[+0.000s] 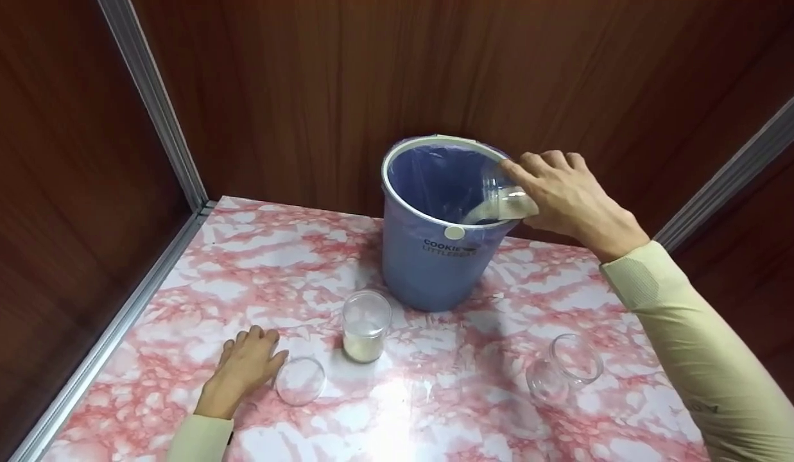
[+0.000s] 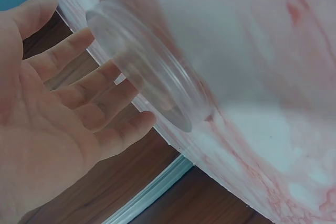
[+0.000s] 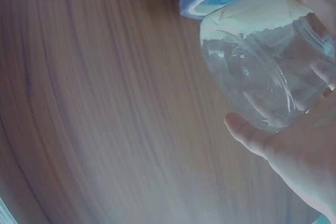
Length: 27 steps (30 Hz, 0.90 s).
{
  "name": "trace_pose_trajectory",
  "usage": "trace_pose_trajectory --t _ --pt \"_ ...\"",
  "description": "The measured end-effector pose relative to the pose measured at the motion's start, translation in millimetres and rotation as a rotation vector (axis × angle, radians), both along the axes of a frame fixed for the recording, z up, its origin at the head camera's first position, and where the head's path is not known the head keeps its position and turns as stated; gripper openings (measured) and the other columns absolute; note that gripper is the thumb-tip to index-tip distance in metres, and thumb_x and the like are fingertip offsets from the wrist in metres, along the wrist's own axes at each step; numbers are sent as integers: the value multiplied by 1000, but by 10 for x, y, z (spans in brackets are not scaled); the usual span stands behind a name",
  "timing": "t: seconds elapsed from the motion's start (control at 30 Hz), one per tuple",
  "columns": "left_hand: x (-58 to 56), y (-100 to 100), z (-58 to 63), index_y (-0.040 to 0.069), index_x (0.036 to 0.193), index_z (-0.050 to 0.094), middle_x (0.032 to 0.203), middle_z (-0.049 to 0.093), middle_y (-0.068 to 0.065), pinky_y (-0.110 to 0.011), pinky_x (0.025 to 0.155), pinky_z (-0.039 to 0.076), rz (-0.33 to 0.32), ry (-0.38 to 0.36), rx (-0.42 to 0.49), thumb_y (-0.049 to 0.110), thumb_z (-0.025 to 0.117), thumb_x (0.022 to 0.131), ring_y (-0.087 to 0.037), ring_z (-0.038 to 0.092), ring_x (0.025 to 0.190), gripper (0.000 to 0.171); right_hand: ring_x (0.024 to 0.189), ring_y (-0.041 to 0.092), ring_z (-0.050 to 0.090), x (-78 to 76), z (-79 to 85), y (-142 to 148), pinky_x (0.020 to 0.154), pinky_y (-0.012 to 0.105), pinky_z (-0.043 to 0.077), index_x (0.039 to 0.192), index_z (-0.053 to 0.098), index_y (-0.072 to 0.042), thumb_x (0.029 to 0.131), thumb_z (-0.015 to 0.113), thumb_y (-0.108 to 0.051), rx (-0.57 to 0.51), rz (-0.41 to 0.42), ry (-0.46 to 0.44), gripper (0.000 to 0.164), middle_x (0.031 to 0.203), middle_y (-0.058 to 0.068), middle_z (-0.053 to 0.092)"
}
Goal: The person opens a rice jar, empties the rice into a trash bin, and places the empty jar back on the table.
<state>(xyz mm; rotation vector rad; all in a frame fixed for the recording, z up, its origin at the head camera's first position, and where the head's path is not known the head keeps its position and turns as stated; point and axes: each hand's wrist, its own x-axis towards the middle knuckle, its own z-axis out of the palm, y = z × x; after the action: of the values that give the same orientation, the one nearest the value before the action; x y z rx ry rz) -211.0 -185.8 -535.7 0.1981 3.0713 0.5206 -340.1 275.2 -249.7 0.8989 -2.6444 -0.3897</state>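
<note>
My right hand (image 1: pixel 570 199) grips a clear jar (image 1: pixel 517 205) tipped on its side at the right rim of a blue bin (image 1: pixel 429 276). Off-white powdery contents lie along the jar's lower wall and slope toward its mouth, over the bin's inside; in the right wrist view they form a pale layer in the jar (image 3: pixel 247 77). Low at the left, my left hand (image 1: pixel 246 366) holds nothing, its fingers loosely spread. Beside its thumb lies a clear round lid (image 1: pixel 300 382), which overlaps the fingertips in the left wrist view.
A second clear jar (image 1: pixel 366 327), partly filled with off-white contents, stands in front of the bin. Two clear round pieces (image 1: pixel 576 359) lie together at the right on the pink-and-white marbled table (image 1: pixel 262 263). Brown wood-look panels (image 1: pixel 294 96) enclose the back and sides.
</note>
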Motion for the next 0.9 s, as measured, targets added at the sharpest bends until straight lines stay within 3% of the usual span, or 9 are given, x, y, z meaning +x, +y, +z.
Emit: trace_pose_trajectory --t 0.17,0.33,0.9 --pt "-5 -64 -4 5 110 59 101 51 -20 -54 64 39 30 -19 -16 35 59 88 -41 49 88 37 110 41 44 -3 4 -27 84 61 36 141 32 -22 60 84 -36 6 16 26 98 123 14 49" --pt "-7 -113 -5 5 121 53 106 48 -22 -54 60 40 79 -86 -20 36 59 87 -42 48 91 47 111 40 44 -8 5 -57 84 61 36 141 32 -23 58 84 -35 4 36 38 99 122 13 49" --pt "35 -138 -31 4 119 53 107 48 -24 -53 61 42 31 -48 -19 34 64 85 -43 47 92 47 108 39 46 -35 42 -169 84 60 37 138 39 -24 59 86 -33 41 86 65 93 121 16 51"
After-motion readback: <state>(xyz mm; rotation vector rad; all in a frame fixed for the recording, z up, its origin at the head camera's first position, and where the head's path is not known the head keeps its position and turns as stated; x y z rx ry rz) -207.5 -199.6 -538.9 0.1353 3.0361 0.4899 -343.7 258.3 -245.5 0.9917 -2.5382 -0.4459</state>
